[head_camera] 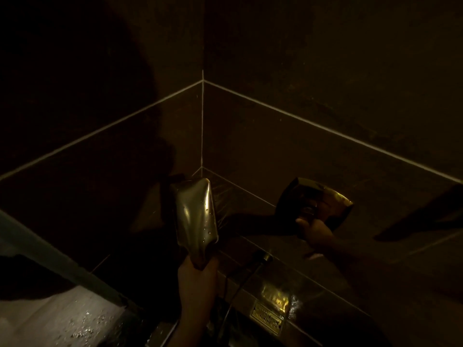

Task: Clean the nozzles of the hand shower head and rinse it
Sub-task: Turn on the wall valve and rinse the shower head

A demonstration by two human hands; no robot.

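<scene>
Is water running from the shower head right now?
Cannot tell. The shower head, held by the left hand, shows only its wet back; the nozzle side faces away, and no spray is visible in the dim light.

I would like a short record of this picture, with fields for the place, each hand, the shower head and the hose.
place: dim corner of dark tiled walls
left hand: grips the handle of the hand shower head
hand shower head: held upright, metal back toward the camera with water drops on it; nozzles not visible
right hand: holds the control on the wall plate
hose: hangs down below the shower head
water flow: cannot tell
</scene>
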